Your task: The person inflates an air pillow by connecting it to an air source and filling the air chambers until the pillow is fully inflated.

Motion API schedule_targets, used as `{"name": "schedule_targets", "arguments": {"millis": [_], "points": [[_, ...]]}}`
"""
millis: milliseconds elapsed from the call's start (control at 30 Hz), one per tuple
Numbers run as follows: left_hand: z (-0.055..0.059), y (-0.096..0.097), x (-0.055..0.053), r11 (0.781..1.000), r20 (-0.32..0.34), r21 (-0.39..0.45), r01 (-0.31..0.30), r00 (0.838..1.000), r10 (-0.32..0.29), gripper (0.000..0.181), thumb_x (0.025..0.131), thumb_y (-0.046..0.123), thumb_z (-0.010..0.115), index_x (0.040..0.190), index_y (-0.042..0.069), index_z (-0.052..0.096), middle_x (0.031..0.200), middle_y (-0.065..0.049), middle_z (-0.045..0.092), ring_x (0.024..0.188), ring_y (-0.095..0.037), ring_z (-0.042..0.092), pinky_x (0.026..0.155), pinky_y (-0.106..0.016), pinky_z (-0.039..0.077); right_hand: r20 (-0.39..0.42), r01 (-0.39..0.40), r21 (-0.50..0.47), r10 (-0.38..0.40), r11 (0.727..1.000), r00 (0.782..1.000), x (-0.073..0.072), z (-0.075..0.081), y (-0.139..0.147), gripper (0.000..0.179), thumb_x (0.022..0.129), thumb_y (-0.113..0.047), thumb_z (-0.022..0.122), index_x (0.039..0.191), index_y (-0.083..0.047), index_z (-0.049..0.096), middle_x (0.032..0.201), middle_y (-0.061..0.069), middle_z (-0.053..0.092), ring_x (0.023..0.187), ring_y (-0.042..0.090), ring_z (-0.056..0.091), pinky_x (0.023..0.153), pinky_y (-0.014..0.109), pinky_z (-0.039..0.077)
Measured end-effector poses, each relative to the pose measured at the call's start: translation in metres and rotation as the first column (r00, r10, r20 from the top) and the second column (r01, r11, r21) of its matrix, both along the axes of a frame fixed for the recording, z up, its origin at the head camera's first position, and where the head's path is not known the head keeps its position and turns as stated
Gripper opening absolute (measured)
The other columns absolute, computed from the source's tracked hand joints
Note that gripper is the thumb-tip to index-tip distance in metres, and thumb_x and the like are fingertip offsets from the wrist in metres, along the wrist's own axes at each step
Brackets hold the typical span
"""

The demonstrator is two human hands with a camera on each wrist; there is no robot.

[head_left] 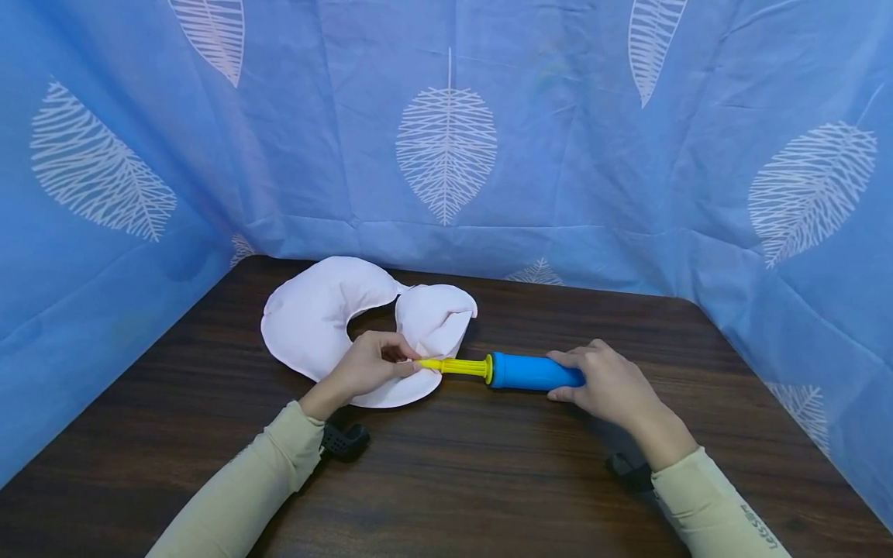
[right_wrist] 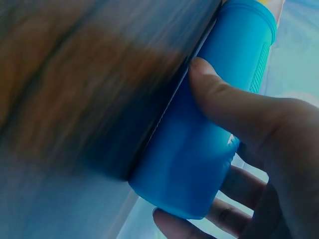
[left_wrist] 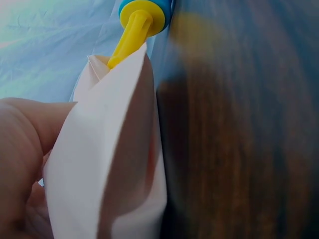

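At a dark wood-grain table [head_left: 488,473], works with two bare hands, enclosed at left, right and far side by blue cloth [head_left: 593,178] bearing white leaf prints [head_left: 446,155]. Wears a pale left sleeve [head_left: 244,477] and a pale right sleeve [head_left: 698,496], plus a black device [head_left: 346,443] at the left wrist and a second black device [head_left: 629,471] at the right. Bears dark lettering [head_left: 760,527] along the right sleeve, at the near right of the scene, seeming to read "Letsslim", though small and slanted.

Has a pale curved pillow [head_left: 300,333] lying left of centre on the table, curled round a gap, with a creased lobe [head_left: 439,314] at the right. Pinches the pillow's near right part with the left hand [head_left: 373,364], clamped on fabric just beside a yellow nozzle [head_left: 463,366]. Cannot tell whether fitted into a valve, being hidden at the tip by fabric.

Grips a blue hand pump [head_left: 526,371] with the right hand [head_left: 617,384], curled firmly round the right end of the barrel [right_wrist: 174,149]. Points leftward at the pillow, with a yellow collar [head_left: 489,369] between barrel and nozzle and a ribbed strip [right_wrist: 259,68] along the barrel's side.
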State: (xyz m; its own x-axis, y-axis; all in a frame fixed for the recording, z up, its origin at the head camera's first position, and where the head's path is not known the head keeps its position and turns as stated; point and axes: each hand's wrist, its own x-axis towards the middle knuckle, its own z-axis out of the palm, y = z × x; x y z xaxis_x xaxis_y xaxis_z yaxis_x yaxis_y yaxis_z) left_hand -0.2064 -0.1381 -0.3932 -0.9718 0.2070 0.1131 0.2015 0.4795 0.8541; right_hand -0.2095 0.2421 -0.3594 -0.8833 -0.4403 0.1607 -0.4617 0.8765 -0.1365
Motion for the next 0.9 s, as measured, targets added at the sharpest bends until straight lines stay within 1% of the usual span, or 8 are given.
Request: {"name": "schedule_targets", "arguments": {"millis": [100,233,400,467,567,733,900], "points": [[0.000,0.000,0.000,1.000,0.003,0.005,0.000,1.000,0.000,0.005,0.092,0.008,0.083,0.097,0.010,0.083,0.092,-0.004,0.074,0.086,-0.020,0.061,0.083,-0.033,0.051,0.014,0.019,0.004,-0.019,1.000,1.000,-0.001,0.001,0.007,0.065,0.086,-0.038,0.091,0.143,-0.014,0.071,0.133,0.017,0.075,0.115,0.037,0.064,0.084,0.059,0.059],[0.002,0.000,0.000,1.000,0.004,0.001,-0.010,1.000,0.010,0.005,0.092,0.008,0.083,0.096,0.010,0.083,0.093,-0.004,0.074,0.087,-0.020,0.061,0.084,-0.033,0.051,0.042,0.070,0.023,-0.071,0.997,0.997,-0.004,0.002,0.021,0.065,0.087,-0.037,0.090,0.144,-0.014,0.070,0.136,0.021,0.073,0.121,0.044,0.062,0.084,0.063,0.057],[0.002,-0.001,0.000,1.000,0.005,-0.003,-0.015,1.000,0.015,0.005,0.092,0.008,0.083,0.096,0.010,0.083,0.092,-0.004,0.074,0.087,-0.020,0.060,0.084,-0.033,0.050,0.096,0.143,0.035,-0.146,0.989,0.985,-0.010,0.005,0.044,0.066,0.087,-0.036,0.090,0.146,-0.014,0.069,0.138,0.030,0.067,0.124,0.051,0.058,0.081,0.065,0.056],[0.002,-0.001,0.000,1.000,0.003,-0.002,-0.013,1.000,0.013,0.004,0.092,0.009,0.083,0.096,0.010,0.083,0.091,-0.004,0.074,0.086,-0.020,0.060,0.084,-0.033,0.050,0.117,0.164,0.031,-0.167,0.986,0.979,-0.012,0.006,0.053,0.066,0.087,-0.035,0.090,0.146,-0.014,0.068,0.138,0.033,0.065,0.123,0.052,0.057,0.079,0.064,0.055],[0.002,-0.001,0.000,1.000,-0.003,-0.001,-0.011,1.000,0.011,0.004,0.092,0.008,0.083,0.096,0.010,0.083,0.091,-0.004,0.074,0.085,-0.020,0.060,0.083,-0.033,0.050,0.141,0.188,0.030,-0.190,0.982,0.972,-0.014,0.007,0.065,0.067,0.086,-0.034,0.090,0.146,-0.014,0.068,0.140,0.037,0.062,0.124,0.054,0.056,0.080,0.066,0.054],[0.003,-0.001,0.000,1.000,0.001,-0.004,-0.015,1.000,0.015,0.004,0.092,0.009,0.083,0.096,0.010,0.083,0.091,-0.004,0.074,0.086,-0.021,0.061,0.084,-0.033,0.050,0.160,0.216,0.037,-0.219,0.976,0.962,-0.016,0.008,0.077,0.068,0.085,-0.033,0.090,0.146,-0.012,0.067,0.142,0.041,0.057,0.124,0.057,0.053,0.083,0.070,0.052],[0.002,-0.001,0.000,1.000,0.007,-0.011,-0.024,1.000,0.024,0.005,0.092,0.009,0.083,0.096,0.010,0.083,0.092,-0.004,0.074,0.087,-0.021,0.060,0.084,-0.033,0.050,0.167,0.209,0.033,-0.211,0.977,0.963,-0.017,0.009,0.076,0.068,0.087,-0.032,0.089,0.146,-0.009,0.066,0.142,0.041,0.058,0.122,0.056,0.053,0.085,0.070,0.051]]}}
